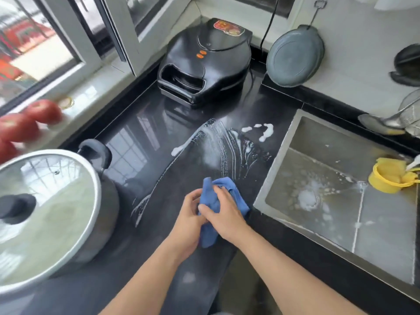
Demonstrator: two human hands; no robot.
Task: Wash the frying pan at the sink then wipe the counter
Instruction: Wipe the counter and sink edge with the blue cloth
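Both hands, left hand (189, 218) and right hand (223, 213), clasped around a bunched blue cloth (234, 197) near the front edge of the black worktop (141, 137), white suds (218, 142) streaked mid-worktop, steel sink (381, 235) along the right edge, lidded pot (52, 208) at left, frying pan not identifiable

Both hands (211, 214) met on the cloth (218, 201) at the near middle of the table (141, 133). Foam (218, 142) lay just behind them. Farther back sat the griddle (204, 62), tight in the corner. The pot (52, 214) stood left, with tomatoes (25, 123) behind it on the sill (91, 96). The sink (336, 178) lay right, a cup (388, 176) in it.
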